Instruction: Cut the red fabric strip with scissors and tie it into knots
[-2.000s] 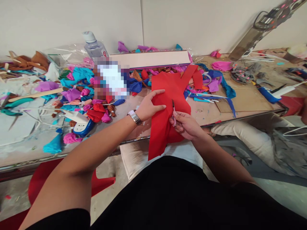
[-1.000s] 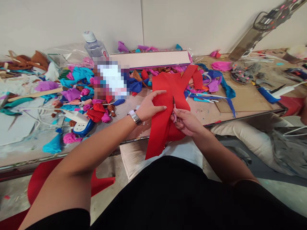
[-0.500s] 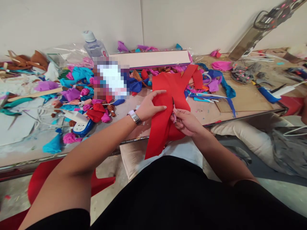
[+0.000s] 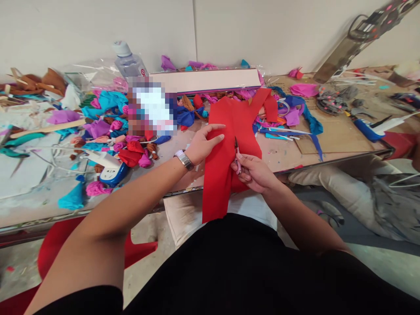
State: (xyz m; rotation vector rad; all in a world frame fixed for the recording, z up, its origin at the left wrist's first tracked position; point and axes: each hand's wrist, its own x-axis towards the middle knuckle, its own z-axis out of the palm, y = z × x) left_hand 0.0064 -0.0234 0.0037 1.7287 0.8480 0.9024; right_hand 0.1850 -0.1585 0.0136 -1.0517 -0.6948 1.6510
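Note:
A bright red sheet of cloth or crepe-like paper (image 4: 218, 175) lies over the table edge, its lower end hanging toward my lap. My right hand (image 4: 254, 172) is closed on the handles of a small pair of scissors with pink handles (image 4: 238, 165). Their blades are at a slit in the red sheet. On the sheet's left part rests my left hand (image 4: 205, 144), fingers stretched out and thumb apart, palm down. A watch is on that wrist.
Several colourful crumpled pieces (image 4: 105, 131) cover the table's left side, near a white-and-blue power strip (image 4: 113, 168). Behind them stand a bottle (image 4: 129, 61) and a blurred-out bright screen. A long pale box (image 4: 206, 79) lies at the back. Cardboard (image 4: 334, 135) is on the right.
My right hand and the scissors have moved slightly down toward me. The slit looks longer, and the sheet's hanging left strip has shifted a little right and down. My left hand has barely moved.

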